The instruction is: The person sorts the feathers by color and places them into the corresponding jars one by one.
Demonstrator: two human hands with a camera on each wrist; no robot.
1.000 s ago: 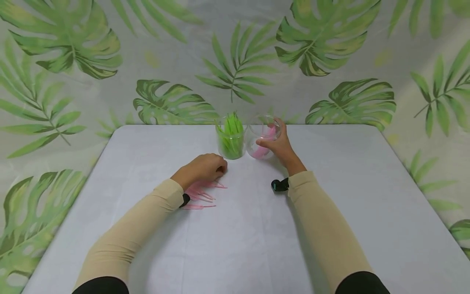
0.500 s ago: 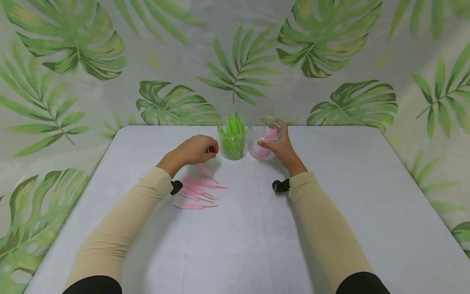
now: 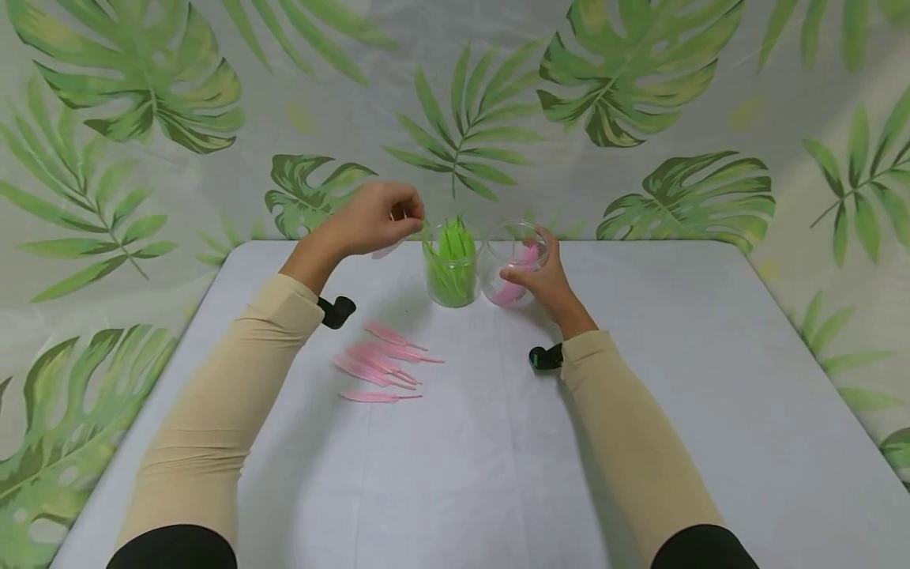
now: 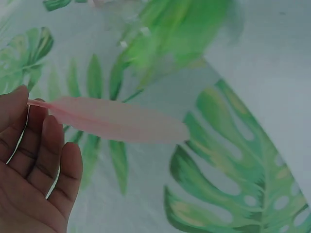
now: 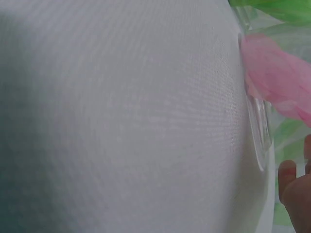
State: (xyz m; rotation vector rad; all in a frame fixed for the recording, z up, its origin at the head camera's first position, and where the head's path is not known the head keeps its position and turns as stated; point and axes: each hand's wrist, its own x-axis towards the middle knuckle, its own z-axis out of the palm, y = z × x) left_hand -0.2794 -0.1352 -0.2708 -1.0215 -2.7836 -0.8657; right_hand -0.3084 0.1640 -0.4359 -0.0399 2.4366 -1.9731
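My left hand (image 3: 377,220) is raised above the table's far edge, just left of a clear jar of green feathers (image 3: 449,265). It pinches one pink feather (image 4: 114,120) by the quill; the feather hangs blurred under the fingers (image 3: 388,251). My right hand (image 3: 538,276) grips a second clear jar (image 3: 513,271) that holds pink feathers (image 5: 274,77), right beside the green one. Several loose pink feathers (image 3: 380,362) lie on the white table (image 3: 455,458) below my left forearm.
A leaf-print cloth (image 3: 640,103) hangs behind the table and drapes down both sides. Small black wrist cameras (image 3: 546,357) sit on both sleeves. The table's rounded far corners and side edges are near the jars.
My left hand has lifted off the feather pile with one pink feather and risen up and away toward the jars. The right hand has stayed on the pink-feather jar.
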